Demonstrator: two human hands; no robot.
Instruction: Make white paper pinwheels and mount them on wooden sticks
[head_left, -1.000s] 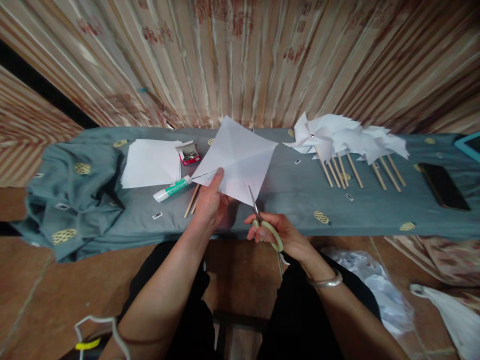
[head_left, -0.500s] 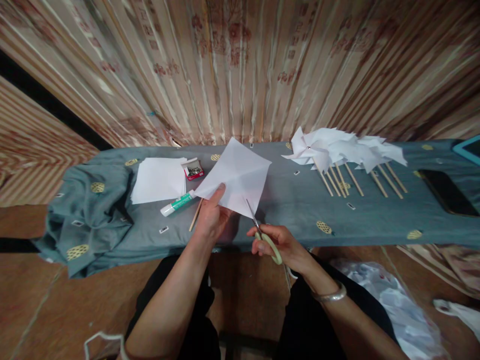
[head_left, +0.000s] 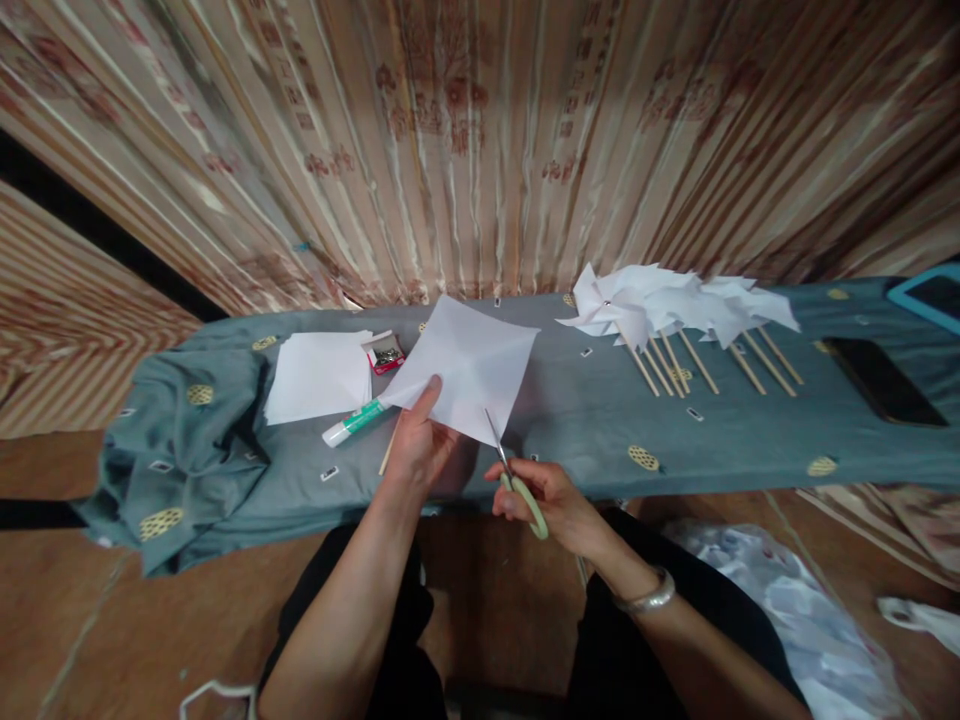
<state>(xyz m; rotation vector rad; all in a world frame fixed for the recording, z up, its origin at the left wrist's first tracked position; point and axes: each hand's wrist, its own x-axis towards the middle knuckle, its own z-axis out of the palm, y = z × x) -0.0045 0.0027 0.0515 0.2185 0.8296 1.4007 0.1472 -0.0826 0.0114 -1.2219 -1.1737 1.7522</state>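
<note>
A square white sheet of paper [head_left: 469, 350] is pinched at its near left edge by my left hand [head_left: 422, 440], thumb on top and fingers underneath. My right hand [head_left: 540, 495] grips a pair of scissors [head_left: 530, 505] with pale green handles. Their blades reach into the near corner of the sheet. Beside my left hand lie a green and white glue stick [head_left: 352, 424] and a thin wooden stick [head_left: 388, 450], partly hidden. Behind them are a stack of white paper [head_left: 319, 375] and a small red box [head_left: 385, 354] of metal fasteners.
Several white paper pinwheels [head_left: 675, 300] on wooden sticks lie at the right of the cloth-covered table [head_left: 570, 430]. Farther right are a black phone [head_left: 885, 380] and a blue-framed device [head_left: 930, 297]. A patterned curtain [head_left: 465, 150] hangs behind. A plastic bag [head_left: 802, 610] sits on the floor.
The view has shifted slightly. Both hands keep their grips, and the scissors stay at the paper's near corner, with the sheet tilted a little differently.
</note>
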